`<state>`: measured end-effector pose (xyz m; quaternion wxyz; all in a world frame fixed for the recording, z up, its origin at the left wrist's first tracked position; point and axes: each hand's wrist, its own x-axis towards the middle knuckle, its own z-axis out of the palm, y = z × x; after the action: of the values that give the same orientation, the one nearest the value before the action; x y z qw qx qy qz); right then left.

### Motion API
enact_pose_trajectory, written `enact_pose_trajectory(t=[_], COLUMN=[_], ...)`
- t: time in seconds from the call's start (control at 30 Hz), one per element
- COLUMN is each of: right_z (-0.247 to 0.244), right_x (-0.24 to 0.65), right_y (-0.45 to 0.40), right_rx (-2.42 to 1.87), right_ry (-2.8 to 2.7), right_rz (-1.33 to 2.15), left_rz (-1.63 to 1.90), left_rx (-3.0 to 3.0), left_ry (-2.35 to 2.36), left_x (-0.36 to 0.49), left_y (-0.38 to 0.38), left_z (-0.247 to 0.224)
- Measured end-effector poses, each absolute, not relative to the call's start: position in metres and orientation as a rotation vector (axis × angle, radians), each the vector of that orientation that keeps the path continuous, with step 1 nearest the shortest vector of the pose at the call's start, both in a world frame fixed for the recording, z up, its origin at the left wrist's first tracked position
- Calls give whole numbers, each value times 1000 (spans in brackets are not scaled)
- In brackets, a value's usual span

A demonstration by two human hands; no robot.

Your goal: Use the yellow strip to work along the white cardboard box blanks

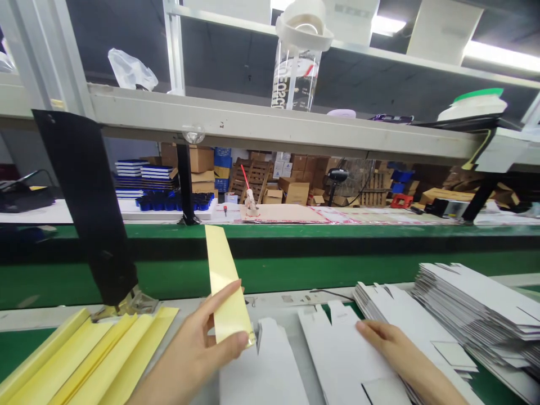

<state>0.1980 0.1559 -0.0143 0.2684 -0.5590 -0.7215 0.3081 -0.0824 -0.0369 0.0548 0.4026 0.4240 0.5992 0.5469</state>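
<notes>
My left hand [198, 351] pinches a long pale yellow paper strip [224, 281] between thumb and fingers; the strip stands upright above a flat white die-cut carton blank [261, 371] in front of me. My right hand [394, 349] rests flat, fingers together, on another white carton blank [341, 354] beside it. Just right of that hand lies a fanned stack of the same white blanks [383, 306].
Several discarded yellow strips [84, 354] lie at the left near a black upright post [90, 197]. A taller stack of white blanks [485, 309] sits far right. A green conveyor belt [316, 253] runs behind, under a metal shelf [274, 126] holding a clear bottle [297, 62].
</notes>
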Motion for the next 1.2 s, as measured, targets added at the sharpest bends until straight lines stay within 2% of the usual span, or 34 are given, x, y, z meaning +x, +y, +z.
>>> enact_pose_trajectory(t=[0.1,0.17,0.3,0.67,0.8,0.97,1.1,1.2], right_z=[-21,-11,23,33,45,14,-18,-25], right_x=[184,159,105,76,83,86,83,81], right_y=[149,123,66,48,57,88,93,91], right_rx=[-1581,-1428,-889,-741,-731,-1046,-1017,-1003], right_ry=[-2078,-2085,-2175,-2205,-2079,-1946,-1964,-1960], right_rz=[547,475,1015,1062,1244,1428,1480,1489], left_rz=[1386,1387,1390,1364,1225,953,769,706], left_rx=[1105,1137,1198,1307,1344,1422,1461,1460], left_ry=[1362,1357,1418,1509,1719,2098,2135,2130], left_x=[-80,-78,-70,-69,-73,-72,-70,-71], left_y=[-36,-35,-34,-28,-27,-22,-17,-16], left_z=[48,44,40,23,17,7,2,2])
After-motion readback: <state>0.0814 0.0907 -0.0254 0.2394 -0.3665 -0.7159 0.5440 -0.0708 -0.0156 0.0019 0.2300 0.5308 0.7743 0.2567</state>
